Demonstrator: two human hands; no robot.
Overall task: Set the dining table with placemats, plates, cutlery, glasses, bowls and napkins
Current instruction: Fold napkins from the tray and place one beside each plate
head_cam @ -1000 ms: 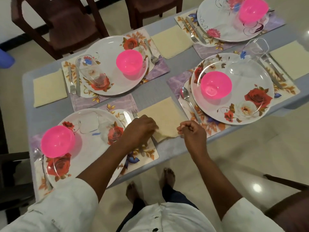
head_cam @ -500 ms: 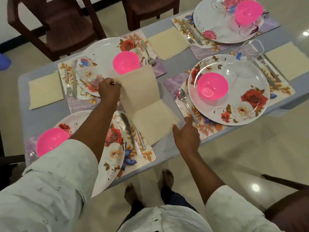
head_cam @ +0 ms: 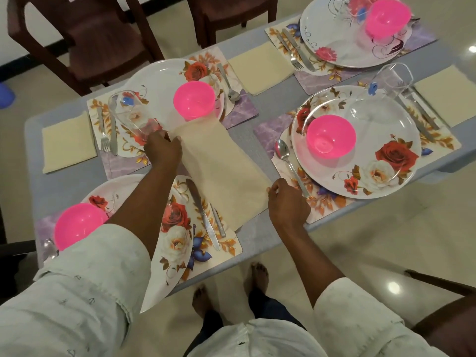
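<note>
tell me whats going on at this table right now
A person is working on a cream napkin at a table laid with four floral plates and pink bowls. The left hand pinches its far corner near a pink bowl; the right hand holds the near corner. The napkin is opened out long between the place settings.

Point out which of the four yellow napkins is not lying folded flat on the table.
The napkin in the middle, opened long and held by the left hand and right hand. The other three lie folded square beside their placemats.
</note>
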